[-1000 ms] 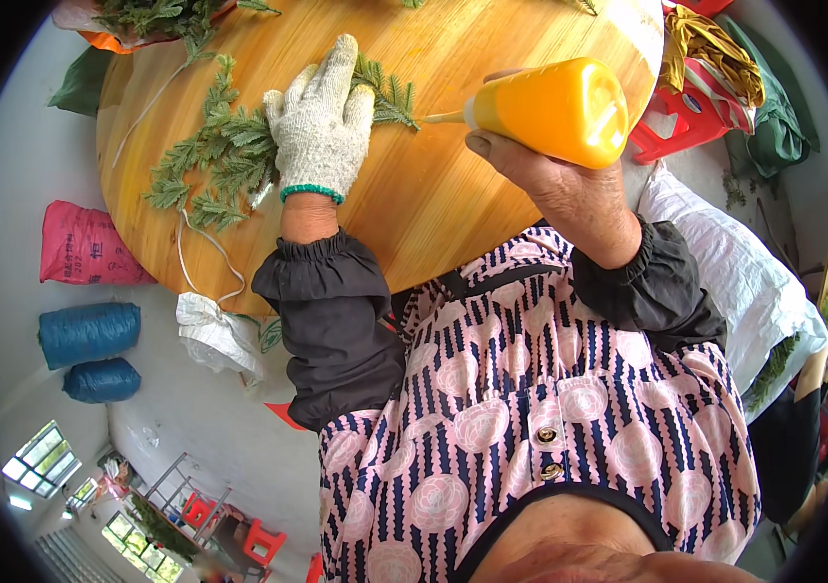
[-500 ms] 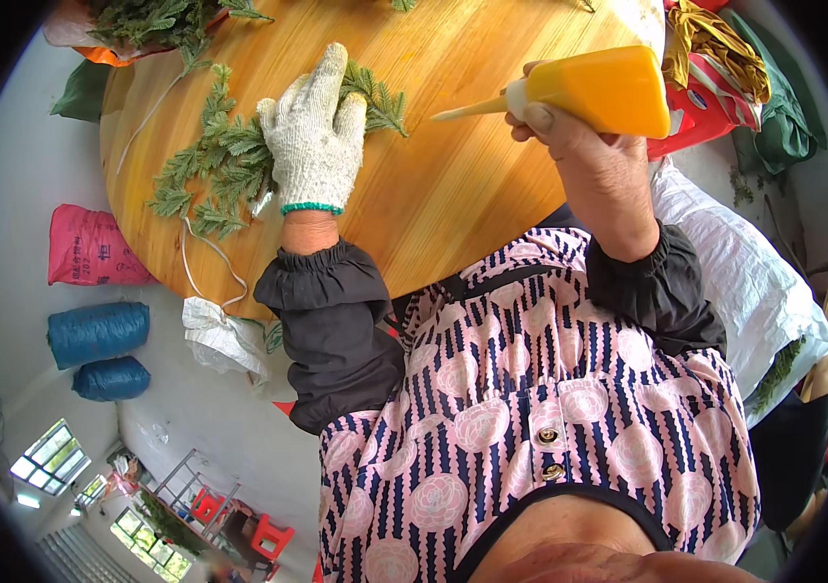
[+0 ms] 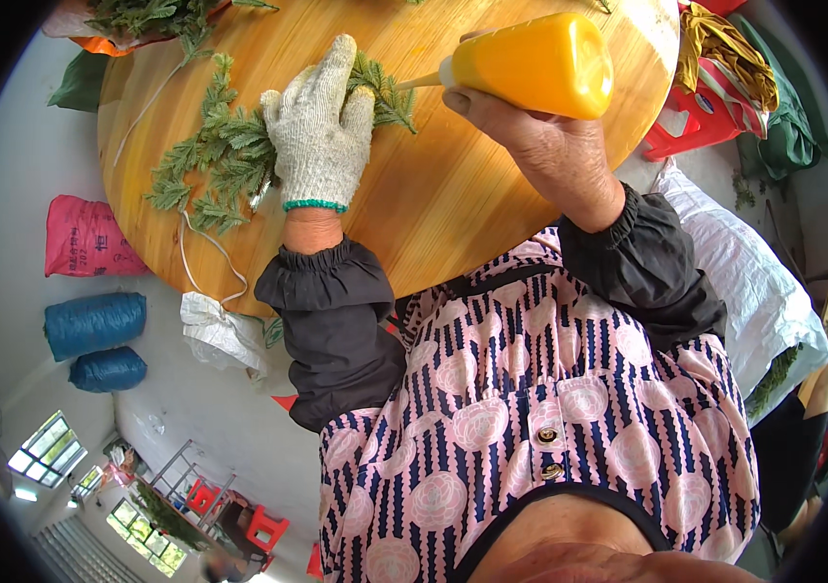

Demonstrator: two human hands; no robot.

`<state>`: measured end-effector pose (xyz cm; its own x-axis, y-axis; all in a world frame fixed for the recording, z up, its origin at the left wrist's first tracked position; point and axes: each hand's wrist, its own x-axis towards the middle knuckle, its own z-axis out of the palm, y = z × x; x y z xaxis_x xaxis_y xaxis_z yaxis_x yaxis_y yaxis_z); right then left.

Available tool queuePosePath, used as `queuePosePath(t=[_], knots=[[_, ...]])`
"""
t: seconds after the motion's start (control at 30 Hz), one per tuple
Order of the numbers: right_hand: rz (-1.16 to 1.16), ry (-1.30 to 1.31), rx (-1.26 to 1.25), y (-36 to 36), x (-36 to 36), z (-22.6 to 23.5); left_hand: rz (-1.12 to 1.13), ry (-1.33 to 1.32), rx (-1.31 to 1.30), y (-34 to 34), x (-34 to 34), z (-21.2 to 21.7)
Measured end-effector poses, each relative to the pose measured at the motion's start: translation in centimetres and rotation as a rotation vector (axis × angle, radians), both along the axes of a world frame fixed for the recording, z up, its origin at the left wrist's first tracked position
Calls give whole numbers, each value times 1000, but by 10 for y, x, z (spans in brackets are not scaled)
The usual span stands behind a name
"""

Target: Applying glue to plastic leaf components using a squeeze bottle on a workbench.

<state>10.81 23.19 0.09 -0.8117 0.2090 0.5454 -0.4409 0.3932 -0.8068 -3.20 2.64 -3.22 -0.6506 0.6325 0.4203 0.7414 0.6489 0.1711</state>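
Gloved left hand (image 3: 319, 136) presses flat on green sprigs (image 3: 229, 160), upper centre, pinning them to the round bench (image 3: 453, 194); right hand (image 3: 531, 146) grasps an orange squeeze bottle (image 3: 540, 63), nozzle aimed at them.

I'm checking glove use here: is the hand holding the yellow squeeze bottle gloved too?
No, the right hand gripping the yellow squeeze bottle is bare; only the left hand wears a knit glove.

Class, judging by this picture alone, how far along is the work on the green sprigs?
Done: green sprigs lie gathered on the round wooden table. In hand: the gloved left hand presses them flat; the right hand aims an orange squeeze bottle at them. Left: more greenery waits at the table's edge.
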Motion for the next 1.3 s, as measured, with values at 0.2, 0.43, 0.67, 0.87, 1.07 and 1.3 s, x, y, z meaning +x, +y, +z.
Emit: queuePosePath(t=[0.2, 0.43, 0.67, 0.87, 1.07, 1.3], knots=[[60, -168, -353, 0, 2, 0, 2, 43, 0, 2, 0, -2], [56, -30, -62, 2, 2, -4, 12, 20, -10, 0, -2, -3], [46, -200, -254, 8, 8, -6, -21, 46, 72, 2, -4, -3], [52, -145, -659, 25, 0, -4, 4, 26, 70, 4, -1, 5], [-23, -70, -904, 41, -21, -16, 0, 153, 85, 12, 12, 20], [-68, -81, -1003, 51, -25, -33, 178, 161, 71, -16, 24, 40]])
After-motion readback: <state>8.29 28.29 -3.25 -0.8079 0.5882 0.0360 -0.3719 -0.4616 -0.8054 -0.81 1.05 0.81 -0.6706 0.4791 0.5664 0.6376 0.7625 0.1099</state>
